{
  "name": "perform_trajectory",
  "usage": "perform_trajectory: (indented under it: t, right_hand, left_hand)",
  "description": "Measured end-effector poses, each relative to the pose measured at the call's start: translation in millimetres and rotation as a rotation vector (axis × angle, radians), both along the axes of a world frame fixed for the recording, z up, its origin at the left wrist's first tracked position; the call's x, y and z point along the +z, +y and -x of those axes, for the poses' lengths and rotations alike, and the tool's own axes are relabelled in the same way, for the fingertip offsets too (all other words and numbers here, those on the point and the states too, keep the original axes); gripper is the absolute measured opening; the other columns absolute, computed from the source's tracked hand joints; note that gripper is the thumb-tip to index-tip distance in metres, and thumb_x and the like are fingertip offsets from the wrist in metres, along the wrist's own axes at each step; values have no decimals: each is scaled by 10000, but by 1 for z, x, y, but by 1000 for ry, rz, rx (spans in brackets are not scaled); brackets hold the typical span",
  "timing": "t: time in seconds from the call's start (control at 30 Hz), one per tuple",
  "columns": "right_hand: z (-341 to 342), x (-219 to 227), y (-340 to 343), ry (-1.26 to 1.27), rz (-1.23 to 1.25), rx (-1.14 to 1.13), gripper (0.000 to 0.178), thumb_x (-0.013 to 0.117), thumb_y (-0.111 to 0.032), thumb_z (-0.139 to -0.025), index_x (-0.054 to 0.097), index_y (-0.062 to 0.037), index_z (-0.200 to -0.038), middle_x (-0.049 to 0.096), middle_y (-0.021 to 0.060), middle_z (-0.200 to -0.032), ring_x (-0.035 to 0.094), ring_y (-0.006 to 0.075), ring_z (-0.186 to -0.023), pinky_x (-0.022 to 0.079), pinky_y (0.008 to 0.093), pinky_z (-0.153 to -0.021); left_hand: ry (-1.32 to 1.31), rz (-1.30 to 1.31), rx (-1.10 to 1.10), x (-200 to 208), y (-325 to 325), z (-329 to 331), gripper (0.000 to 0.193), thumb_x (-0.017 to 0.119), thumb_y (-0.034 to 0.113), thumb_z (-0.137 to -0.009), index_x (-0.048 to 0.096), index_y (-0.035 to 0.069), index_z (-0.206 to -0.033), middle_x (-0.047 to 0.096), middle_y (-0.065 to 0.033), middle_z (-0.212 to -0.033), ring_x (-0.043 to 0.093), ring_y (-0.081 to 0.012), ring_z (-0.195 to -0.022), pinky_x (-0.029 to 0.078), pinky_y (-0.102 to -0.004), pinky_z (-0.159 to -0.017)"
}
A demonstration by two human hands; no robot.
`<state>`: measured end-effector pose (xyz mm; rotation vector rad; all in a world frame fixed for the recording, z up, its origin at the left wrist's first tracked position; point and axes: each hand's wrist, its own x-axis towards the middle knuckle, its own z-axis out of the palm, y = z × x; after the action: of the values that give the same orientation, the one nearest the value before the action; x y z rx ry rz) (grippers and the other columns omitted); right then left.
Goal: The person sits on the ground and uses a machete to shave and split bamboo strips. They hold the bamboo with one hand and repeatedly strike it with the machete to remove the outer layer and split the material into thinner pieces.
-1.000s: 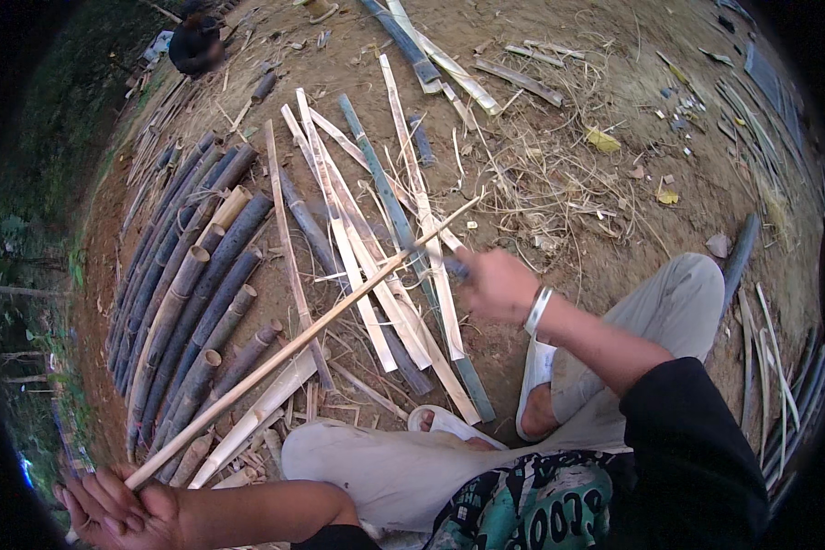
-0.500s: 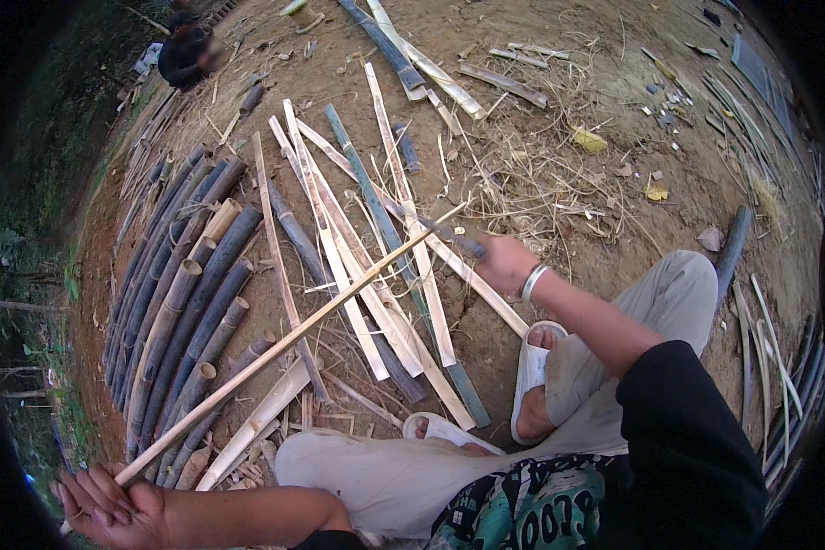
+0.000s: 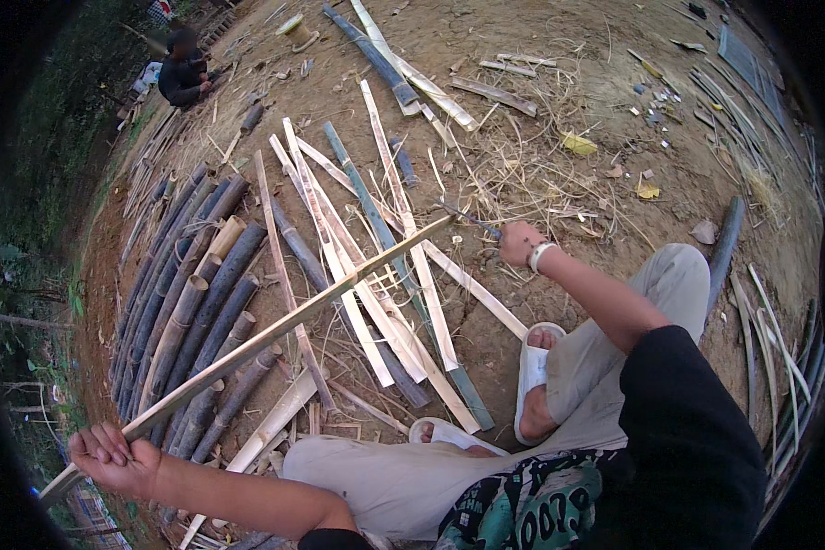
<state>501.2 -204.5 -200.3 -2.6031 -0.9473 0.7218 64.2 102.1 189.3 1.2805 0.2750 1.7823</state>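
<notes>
A long split bamboo strip [image 3: 289, 319] slants across the view, its pale face partly showing. My left hand [image 3: 115, 458] is closed around its lower end at the lower left. My right hand [image 3: 522, 246] grips a knife [image 3: 475, 221], whose thin dark blade reaches to the strip's far tip; whether the edge touches the strip I cannot tell. Under the strip lie several pale split bamboo pieces [image 3: 365, 298] and a greenish one [image 3: 365, 188]. The knife's handle is mostly hidden in my fist.
A pile of dark bamboo poles [image 3: 213, 298] lies at left. Thin shavings [image 3: 532, 174] litter the ground beyond my right hand. A dark pole [image 3: 726, 247] and pale strips [image 3: 770, 339] lie at right. Far left, a person [image 3: 183, 71] crouches. My sandalled feet [image 3: 533, 380] are close by.
The strip has turned and shows a broader face, and its far tip is slightly lower. My left hand has risen a little. My right hand and the knife have shifted up and right.
</notes>
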Motion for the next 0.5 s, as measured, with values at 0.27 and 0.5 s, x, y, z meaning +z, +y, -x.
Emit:
perform_trajectory:
  t: [0.27, 0.5]
  right_hand:
    - [146, 175, 29, 72, -462, 390, 208, 563, -154, -784, 475, -19, -917, 599, 185, -613, 617, 406, -592, 496, 500, -550]
    - [170, 178, 35, 152, -423, 253, 238, 551, -169, -799, 491, -22, -976, 611, 212, -654, 622, 411, -613, 493, 513, -552]
  left_hand:
    - [-102, -356, -655, 7, -24, -17, 101, 463, -27, -830, 409, -7, -913, 413, 25, -458, 317, -41, -289, 310, -171, -346]
    - [5, -427, -846, 19, -69, -28, 204, 461, 240, -948, 436, 62, -854, 389, 25, -516, 319, -43, -339, 251, -194, -298]
